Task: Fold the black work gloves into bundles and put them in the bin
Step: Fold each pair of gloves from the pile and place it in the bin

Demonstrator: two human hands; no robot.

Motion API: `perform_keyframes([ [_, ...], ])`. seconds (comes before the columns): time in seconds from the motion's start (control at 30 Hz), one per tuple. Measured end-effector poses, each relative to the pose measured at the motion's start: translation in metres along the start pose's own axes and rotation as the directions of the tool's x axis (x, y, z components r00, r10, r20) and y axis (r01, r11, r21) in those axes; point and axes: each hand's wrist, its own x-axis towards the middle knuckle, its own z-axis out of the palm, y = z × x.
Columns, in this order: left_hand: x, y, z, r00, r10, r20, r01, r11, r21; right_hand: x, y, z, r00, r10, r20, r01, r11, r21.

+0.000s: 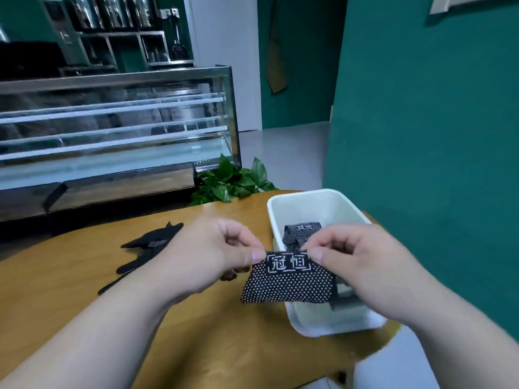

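A folded black glove with white dots and a printed label (pixel 289 282) hangs between both hands just above the near left rim of the white bin (pixel 297 196). My left hand (pixel 207 254) pinches its top left corner and my right hand (pixel 362 265) pinches its top right corner. Inside the bin lies another dotted glove bundle (pixel 300 233), partly hidden by my right hand. Unfolded black gloves (pixel 148 248) lie flat on the wooden table to the left of my left hand.
The wooden table (pixel 70 282) has a rounded right edge close behind the bin. A green potted plant (pixel 233 181) sits behind the table. A glass display case (pixel 112 127) stands at the back left, and a teal wall (pixel 421 136) rises on the right.
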Motion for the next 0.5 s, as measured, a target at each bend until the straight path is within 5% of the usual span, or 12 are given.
perform_keyframes([
  [0.27, 0.112, 0.02, 0.056, 1.0, -0.031, 0.003, 0.028, 0.946, 0.322, 0.084, 0.047, -0.065, 0.986, 0.156, -0.059, -0.167, 0.909, -0.382],
  [0.5, 0.162, -0.014, 0.112, 0.997, -0.024, 0.078, -0.047, 0.613, 0.789, 0.128, 0.097, -0.047, 0.951, 0.309, -0.015, -0.216, 0.627, -0.748],
])
